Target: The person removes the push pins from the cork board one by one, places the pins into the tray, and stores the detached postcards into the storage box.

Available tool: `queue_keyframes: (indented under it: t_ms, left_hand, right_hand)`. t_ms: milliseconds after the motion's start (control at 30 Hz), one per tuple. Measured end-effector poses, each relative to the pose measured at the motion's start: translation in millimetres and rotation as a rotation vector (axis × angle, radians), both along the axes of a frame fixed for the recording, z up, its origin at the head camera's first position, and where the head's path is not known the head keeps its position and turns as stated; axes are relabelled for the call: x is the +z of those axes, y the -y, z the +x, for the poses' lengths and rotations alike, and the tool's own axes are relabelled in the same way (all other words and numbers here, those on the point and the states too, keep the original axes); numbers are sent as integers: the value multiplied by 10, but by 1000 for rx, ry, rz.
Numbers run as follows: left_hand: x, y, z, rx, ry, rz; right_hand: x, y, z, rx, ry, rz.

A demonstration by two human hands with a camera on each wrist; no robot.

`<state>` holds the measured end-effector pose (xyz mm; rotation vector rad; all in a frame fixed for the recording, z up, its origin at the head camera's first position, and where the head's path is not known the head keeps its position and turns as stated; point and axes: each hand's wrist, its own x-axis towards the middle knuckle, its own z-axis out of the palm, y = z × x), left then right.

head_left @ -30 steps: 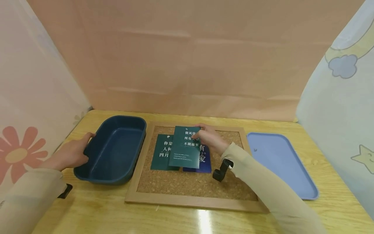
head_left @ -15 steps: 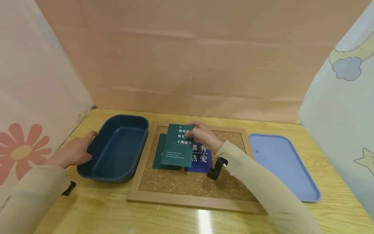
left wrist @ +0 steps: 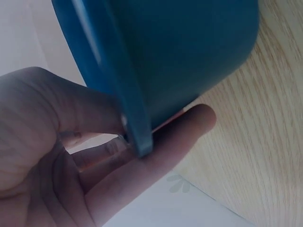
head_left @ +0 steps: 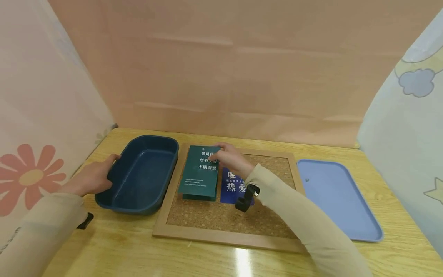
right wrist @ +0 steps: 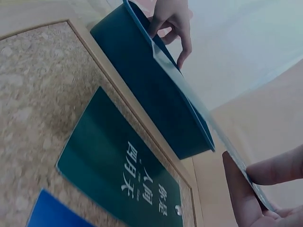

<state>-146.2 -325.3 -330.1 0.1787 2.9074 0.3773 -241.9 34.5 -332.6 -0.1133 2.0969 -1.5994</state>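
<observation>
My left hand [head_left: 90, 177] grips the left rim of a dark blue basin [head_left: 145, 177]. The left wrist view shows the thumb on one side of the rim [left wrist: 135, 113] and fingers on the other. Between thumb and fingers, my right hand [head_left: 232, 158] pinches a dark green card [head_left: 198, 175] with white Chinese lettering by its upper right edge. The card is raised above a wood-framed cork board [head_left: 207, 215]. Lying on the cork are another green card [right wrist: 116, 161], mostly covered in the head view, and a blue card [head_left: 228, 196] partly behind my right wrist.
A light blue tray [head_left: 340, 200] lies right of the board, with a tiny object [head_left: 307, 179] near its left side. The basin stands close against the board's left edge. Pale patterned sheets hang at both sides, and a peach-coloured sheet [head_left: 228, 77] hangs behind the table.
My right hand has carried the pinched green card leftward, from partly over the blue card to above the other green card. The blue card shows more lettering. My left hand keeps its grip on the rim.
</observation>
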Motion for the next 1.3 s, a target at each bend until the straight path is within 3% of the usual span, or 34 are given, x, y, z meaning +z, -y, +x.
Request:
queue_keyframes:
  t_ms: [433, 1300]
  left_hand:
    - [-15, 20, 0, -25, -12, 3]
    - [54, -20, -18, -16, 6, -22]
  right_hand:
    - [44, 244, 61, 20, -5, 26]
    - [191, 698, 72, 88, 34, -60]
